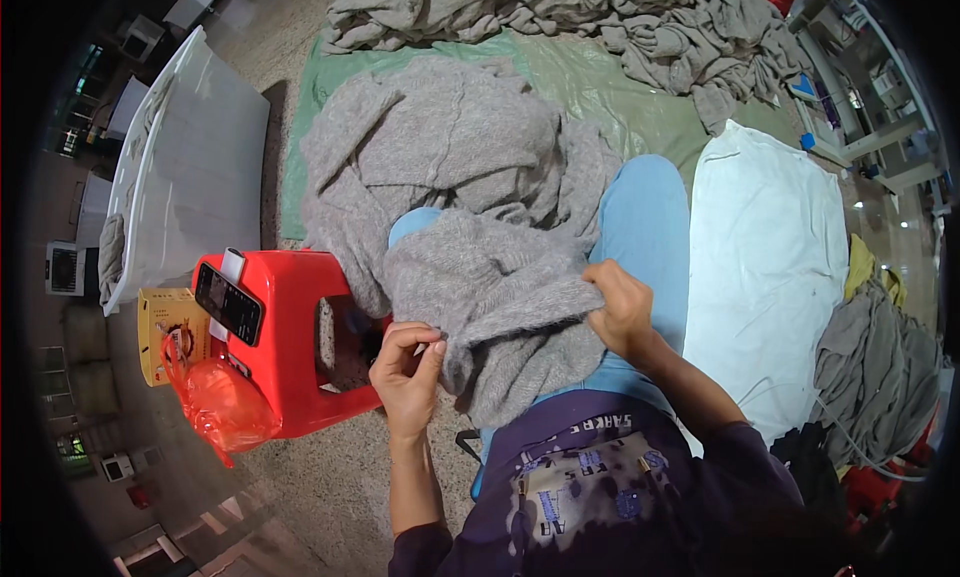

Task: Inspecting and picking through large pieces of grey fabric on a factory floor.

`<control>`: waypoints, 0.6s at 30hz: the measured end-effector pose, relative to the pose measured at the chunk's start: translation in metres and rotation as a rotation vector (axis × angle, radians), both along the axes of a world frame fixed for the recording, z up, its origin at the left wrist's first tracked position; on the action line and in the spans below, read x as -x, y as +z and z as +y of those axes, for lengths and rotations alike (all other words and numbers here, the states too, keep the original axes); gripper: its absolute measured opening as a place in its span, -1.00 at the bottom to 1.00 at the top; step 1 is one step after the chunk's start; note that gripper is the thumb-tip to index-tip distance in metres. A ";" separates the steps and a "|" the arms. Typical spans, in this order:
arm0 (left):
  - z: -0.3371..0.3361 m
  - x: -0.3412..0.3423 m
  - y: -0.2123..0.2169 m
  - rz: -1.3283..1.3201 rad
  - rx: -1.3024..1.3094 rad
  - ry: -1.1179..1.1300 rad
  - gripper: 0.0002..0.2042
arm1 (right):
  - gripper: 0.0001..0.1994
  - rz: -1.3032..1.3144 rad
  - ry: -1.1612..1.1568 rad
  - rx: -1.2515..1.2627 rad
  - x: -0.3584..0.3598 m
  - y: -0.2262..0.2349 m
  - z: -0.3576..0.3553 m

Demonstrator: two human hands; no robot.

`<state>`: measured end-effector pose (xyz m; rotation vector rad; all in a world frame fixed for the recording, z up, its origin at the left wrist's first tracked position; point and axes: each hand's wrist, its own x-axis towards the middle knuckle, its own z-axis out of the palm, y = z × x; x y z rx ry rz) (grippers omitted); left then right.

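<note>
A fuzzy grey knitted garment (520,277) lies bunched across my lap, over my jeans. My right hand (622,309) is closed on the right end of a folded edge of it, fingers wrapped round the knit. At the left end of that edge, my left hand (408,369) has thumb and forefinger pinched together. Its fingertips are right beside the knit; whatever is between them is too small to make out. Beyond my knees rests a large heap of the same grey knitwear (450,127).
To my left stands a red plastic stool (290,287) with a phone (230,304) on it, beside an orange plastic bag (230,407) and a yellow box (165,327). A white bin (200,167) is behind. White cloth (765,277) lies at right; more knitwear (560,7) is piled on green sheeting (640,107).
</note>
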<state>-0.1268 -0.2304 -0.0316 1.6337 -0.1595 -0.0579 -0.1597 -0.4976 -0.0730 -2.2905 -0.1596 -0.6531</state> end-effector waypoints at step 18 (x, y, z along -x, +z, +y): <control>-0.017 -0.006 0.034 -0.343 -0.057 0.165 -0.88 | -0.46 -0.829 -0.448 0.110 -0.018 0.218 -0.155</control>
